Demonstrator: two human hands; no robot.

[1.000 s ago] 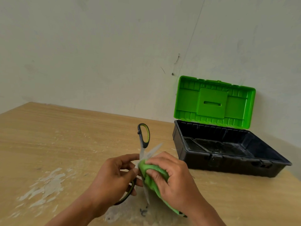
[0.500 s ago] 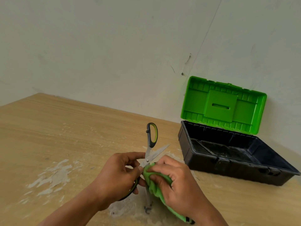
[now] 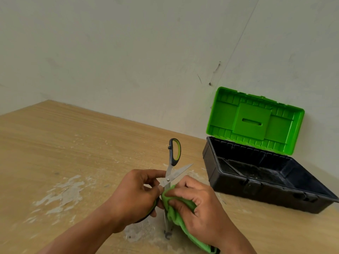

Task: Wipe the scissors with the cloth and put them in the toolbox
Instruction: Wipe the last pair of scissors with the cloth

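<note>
the scissors (image 3: 171,176) stand spread open over the bench (image 3: 73,143), one handle loop at 12 o'clock. left hand (image 3: 135,198) fingers curl around the lower handle; right hand (image 3: 200,208) pinches the cloth (image 3: 174,208) onto a blade. the open toolbox (image 3: 266,182) lies at 2 o'clock, nearer the right hand.

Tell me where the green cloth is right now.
In the head view, the green cloth is low and centre, bunched in the right hand against the open scissors, which the left hand holds, left of the toolbox.
</note>
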